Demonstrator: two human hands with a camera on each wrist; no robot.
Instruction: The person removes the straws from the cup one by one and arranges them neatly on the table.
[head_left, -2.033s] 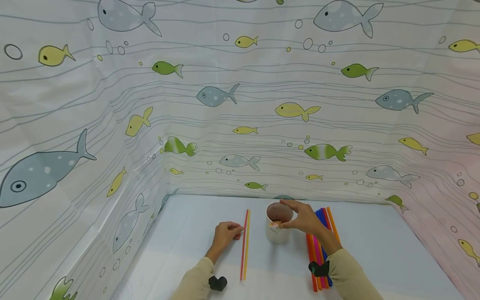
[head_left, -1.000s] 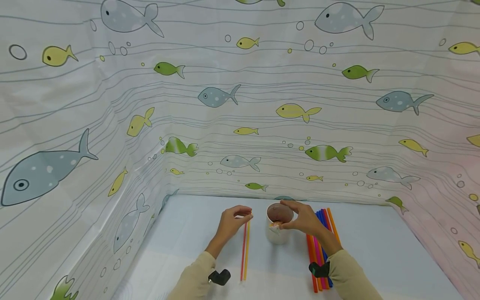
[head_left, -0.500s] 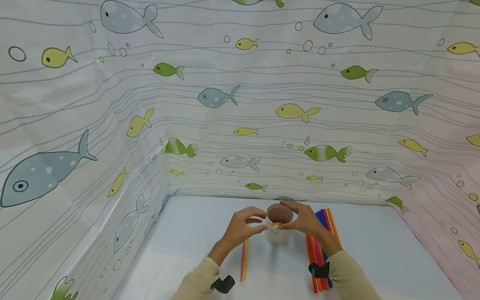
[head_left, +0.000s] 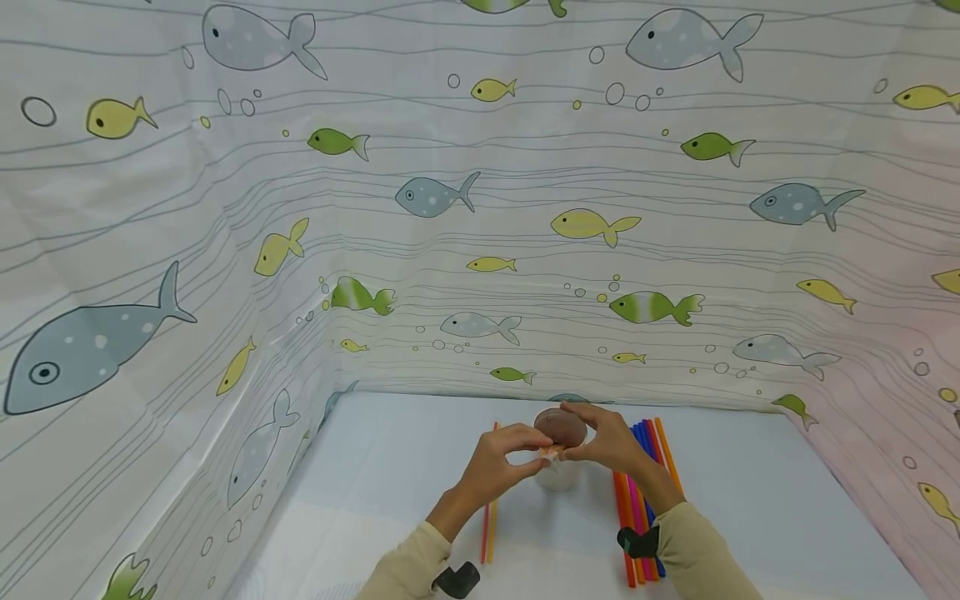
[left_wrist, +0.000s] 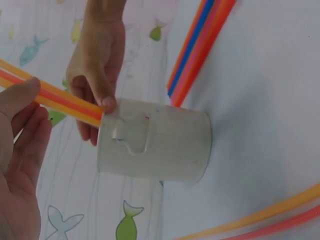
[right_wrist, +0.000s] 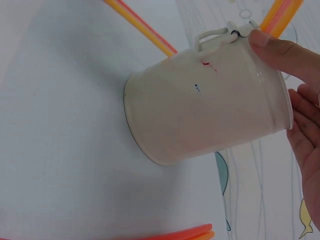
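Observation:
A white metal canister [left_wrist: 160,145] with a wire clasp on its side stands on the table, its dark inside visible from above in the head view. Orange and red drinking straws [left_wrist: 72,102] stick out of its mouth. My left hand [head_left: 497,462] is at those straws, its thumb and fingers pinching them above the rim, as the left wrist view shows. On the opposite side, my right hand [head_left: 611,437] grips the canister's rim, thumb on the near edge and fingers at the far edge. In the right wrist view, the canister [right_wrist: 200,100] covers the lower part of the straws.
Two thin straws [head_left: 491,529], red and yellow, lie left of the canister, partly behind my left hand. Under my right forearm lies a row of several orange, pink, red and blue straws [head_left: 628,533]. A fish-printed sheet [head_left: 480,292] walls the white table.
My left hand has moved from beside the two loose straws, up and right to the canister, and now pinches the straws in it. My right hand has stayed on the rim.

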